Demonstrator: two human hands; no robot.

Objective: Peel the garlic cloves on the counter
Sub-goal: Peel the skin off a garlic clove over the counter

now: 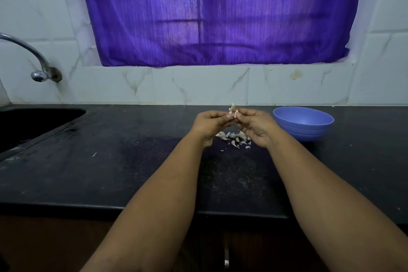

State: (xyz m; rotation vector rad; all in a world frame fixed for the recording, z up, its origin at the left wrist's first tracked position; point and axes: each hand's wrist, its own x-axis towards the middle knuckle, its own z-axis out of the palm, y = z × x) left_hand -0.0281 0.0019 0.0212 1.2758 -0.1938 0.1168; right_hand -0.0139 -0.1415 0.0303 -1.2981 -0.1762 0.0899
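Grip: both hands pinch one small pale garlic clove (233,112) between them, raised above the counter; the left hand (212,125) holds it at thumb and fingertips from the left, the right hand (257,127) from the right, remaining fingers curled in.
Clove axis: its long axis stands roughly upright, with a papery tip poking up above the fingertips; a curl of loose skin hangs on the right-hand side.
Which hand is nearer: both touch the clove, and I cannot tell which one steadies and which one strips; the loose skin lies closer to the right fingers, so my guess is that the right hand pulls and the left holds.
Clove look: whitish, dull, partly covered in skin; too small to tell how much is bare.
Pile below: a scatter of white garlic cloves and skin flakes (234,138) lies on the black speckled stone counter (110,150), directly beneath and slightly toward the person from the hands; peeled and unpeeled pieces cannot be told apart.
Bowl: a round blue plastic bowl (303,122) sits just to the right of the right hand, on the counter, apart from the pile; its inside looks bare from here.
Stage: judged mid-task, with more cloves probably waiting in the pile.
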